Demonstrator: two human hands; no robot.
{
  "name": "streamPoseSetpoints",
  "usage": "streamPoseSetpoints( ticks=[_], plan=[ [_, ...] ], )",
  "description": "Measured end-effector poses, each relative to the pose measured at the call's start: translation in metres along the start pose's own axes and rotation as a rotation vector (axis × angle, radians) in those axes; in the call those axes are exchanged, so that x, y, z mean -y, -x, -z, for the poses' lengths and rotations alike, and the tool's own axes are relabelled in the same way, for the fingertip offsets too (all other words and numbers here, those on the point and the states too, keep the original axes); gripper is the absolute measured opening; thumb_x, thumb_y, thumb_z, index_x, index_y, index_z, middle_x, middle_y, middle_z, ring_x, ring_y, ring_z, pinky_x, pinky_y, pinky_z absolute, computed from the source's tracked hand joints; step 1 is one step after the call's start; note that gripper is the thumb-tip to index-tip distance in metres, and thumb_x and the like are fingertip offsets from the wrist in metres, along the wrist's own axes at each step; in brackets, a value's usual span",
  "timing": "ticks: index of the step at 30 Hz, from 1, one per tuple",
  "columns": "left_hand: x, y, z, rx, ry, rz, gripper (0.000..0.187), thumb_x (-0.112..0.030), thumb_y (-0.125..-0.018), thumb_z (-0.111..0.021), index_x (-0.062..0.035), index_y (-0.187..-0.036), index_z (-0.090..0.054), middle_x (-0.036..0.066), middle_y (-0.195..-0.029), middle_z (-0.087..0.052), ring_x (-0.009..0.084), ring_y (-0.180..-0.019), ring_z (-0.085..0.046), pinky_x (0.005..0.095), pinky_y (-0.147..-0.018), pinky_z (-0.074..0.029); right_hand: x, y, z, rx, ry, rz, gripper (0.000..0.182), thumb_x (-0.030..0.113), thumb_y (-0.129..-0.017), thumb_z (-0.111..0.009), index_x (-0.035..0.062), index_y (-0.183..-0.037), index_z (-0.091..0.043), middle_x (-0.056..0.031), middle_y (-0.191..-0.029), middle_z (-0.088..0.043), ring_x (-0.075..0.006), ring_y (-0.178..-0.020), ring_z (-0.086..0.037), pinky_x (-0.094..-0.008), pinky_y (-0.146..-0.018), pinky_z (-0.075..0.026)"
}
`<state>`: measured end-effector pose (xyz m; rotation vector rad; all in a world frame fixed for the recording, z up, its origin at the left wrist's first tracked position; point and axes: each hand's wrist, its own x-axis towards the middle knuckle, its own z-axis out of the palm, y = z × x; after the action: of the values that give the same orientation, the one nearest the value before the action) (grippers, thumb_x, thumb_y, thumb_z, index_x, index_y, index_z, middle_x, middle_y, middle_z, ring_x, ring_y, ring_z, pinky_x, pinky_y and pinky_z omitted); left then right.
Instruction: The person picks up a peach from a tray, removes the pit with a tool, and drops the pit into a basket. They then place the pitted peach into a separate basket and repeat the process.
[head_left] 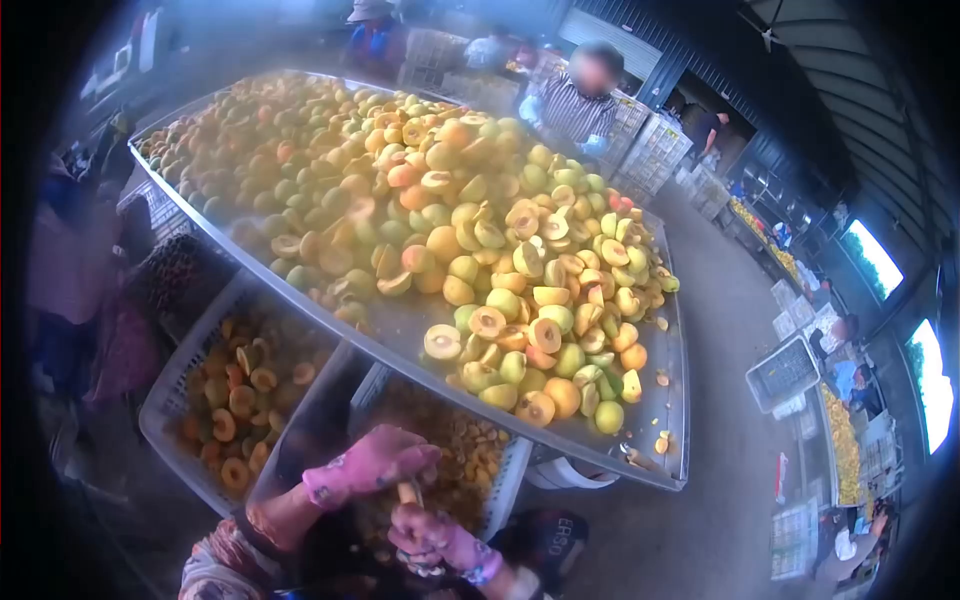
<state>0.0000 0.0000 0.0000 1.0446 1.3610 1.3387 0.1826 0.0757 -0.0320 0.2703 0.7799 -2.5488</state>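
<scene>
Both my hands wear pink gloves and are close together over a crate (518,480) of cut fruit below the table edge. My left hand (375,465) is closed at the upper left, its fingers curled by a small pale piece, too blurred to name. My right hand (435,540) is closed just below it, around something hidden. Halved and whole yellow-orange fruit (545,335) lies heaped on the metal table (400,362) above my hands. Some halves show a brown centre.
Another crate (165,405) with halved fruit stands at the left. A person (580,105) in a striped top is across the table, and a person (70,250) is at the far left. Stacked crates (655,155) stand behind; people work by another fruit table (843,440) at right.
</scene>
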Motion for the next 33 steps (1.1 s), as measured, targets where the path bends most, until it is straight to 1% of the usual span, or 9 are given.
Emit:
streamPoseSetpoints(
  ticks=[3, 7, 9, 11, 13, 17, 25, 30, 33],
  plan=[
    [-0.001, -0.005, -0.014, -0.079, -0.129, 0.094, 0.048, -0.045, -0.093, -0.053, 0.001, -0.085, -0.065, 0.007, -0.079, -0.066, 0.0174, -0.069, -0.059, 0.0278, -0.069, -0.049, 0.001, 0.003, 0.005, 0.06, -0.042, 0.059, 0.044, 0.057, -0.088, -0.057, 0.0176, -0.088, -0.037, 0.0083, -0.065, -0.028, -0.0015, -0.047, -0.026, -0.0187, -0.044, -0.025],
    [0.001, 0.007, -0.032, -0.439, -0.438, -0.26, 0.049, -0.041, -0.094, -0.053, 0.005, -0.078, -0.059, 0.004, -0.068, -0.058, 0.0118, -0.065, -0.053, 0.0294, -0.064, -0.049, -0.017, -0.001, 0.009, -0.176, -0.205, 0.071, 0.03, 0.043, -0.094, -0.053, 0.014, -0.103, -0.049, -0.004, -0.084, -0.061, -0.0122, -0.05, -0.048, -0.0265, -0.052, -0.043],
    [0.0, 0.008, -0.029, -0.382, -0.322, -0.175, 0.049, -0.041, -0.094, -0.052, 0.0066, -0.083, -0.06, 0.005, -0.07, -0.061, 0.0131, -0.066, -0.057, 0.0289, -0.065, -0.051, -0.021, -0.001, 0.017, -0.275, 0.512, 0.24, 0.039, 0.046, -0.096, -0.051, 0.0134, -0.115, -0.049, -0.0021, -0.105, -0.059, -0.0086, -0.07, -0.053, -0.0202, -0.066, -0.043],
    [-0.025, 0.009, -0.02, -0.217, -0.231, 0.035, 0.042, -0.033, -0.095, -0.055, 0.0082, -0.093, -0.062, 0.006, -0.073, -0.064, 0.0099, -0.07, -0.062, 0.026, -0.064, -0.051, -0.014, -0.002, 0.011, -0.273, 0.31, 0.177, 0.034, 0.046, -0.097, -0.048, 0.013, -0.105, -0.049, 0.0014, -0.088, -0.056, -0.0063, -0.06, -0.049, -0.0194, -0.057, -0.041],
    [-0.026, 0.005, -0.025, -0.277, -0.26, 0.115, 0.036, -0.027, -0.096, -0.054, 0.0074, -0.092, -0.063, 0.007, -0.073, -0.064, 0.01, -0.068, -0.061, 0.0264, -0.063, -0.051, -0.004, -0.005, 0.004, 0.317, -0.432, 0.015, 0.032, 0.045, -0.097, -0.049, 0.0135, -0.094, -0.046, 0.0043, -0.072, -0.045, -0.004, -0.05, -0.041, -0.0199, -0.048, -0.037],
    [-0.018, -0.002, -0.034, -0.433, -0.444, -0.403, 0.035, -0.027, -0.095, -0.054, 0.0053, -0.083, -0.06, 0.008, -0.073, -0.063, 0.0112, -0.067, -0.057, 0.0308, -0.064, -0.049, 0.008, 0.005, -0.014, -0.033, -0.073, 0.169, 0.025, 0.037, -0.097, -0.048, 0.0149, -0.087, -0.043, 0.0059, -0.065, -0.036, -0.0064, -0.045, -0.033, -0.0234, -0.043, -0.035],
    [-0.002, -0.008, -0.004, -0.033, 0.072, 0.09, 0.046, -0.041, -0.094, -0.056, 0.0037, -0.082, -0.063, 0.003, -0.073, -0.063, 0.0083, -0.068, -0.053, 0.0261, -0.066, -0.047, 0.017, 0.005, -0.023, -0.099, -0.146, -0.004, 0.036, 0.046, -0.095, -0.053, 0.0165, -0.08, -0.039, 0.008, -0.059, -0.03, -0.0016, -0.041, -0.025, -0.0193, -0.038, -0.023],
    [-0.002, 0.004, -0.031, -0.386, -0.073, 0.121, 0.043, -0.038, -0.093, -0.057, 0.0034, -0.086, -0.063, 0.003, -0.073, -0.063, 0.0071, -0.07, -0.053, 0.0261, -0.065, -0.045, 0.015, 0.0, -0.015, -0.059, -0.28, -0.075, 0.033, 0.044, -0.095, -0.053, 0.0173, -0.081, -0.04, 0.0077, -0.059, -0.03, -0.0021, -0.041, -0.025, -0.0194, -0.038, -0.023],
    [0.004, 0.011, -0.036, -0.531, -0.273, -0.298, 0.037, -0.032, -0.093, -0.056, 0.0032, -0.083, -0.061, 0.007, -0.071, -0.062, 0.01, -0.066, -0.054, 0.0278, -0.062, -0.046, 0.012, 0.004, -0.022, -0.187, -0.123, -0.076, 0.036, 0.047, -0.091, -0.058, 0.0178, -0.081, -0.039, 0.0074, -0.059, -0.029, -0.0045, -0.043, -0.027, -0.0221, -0.04, -0.023]
  ],
)
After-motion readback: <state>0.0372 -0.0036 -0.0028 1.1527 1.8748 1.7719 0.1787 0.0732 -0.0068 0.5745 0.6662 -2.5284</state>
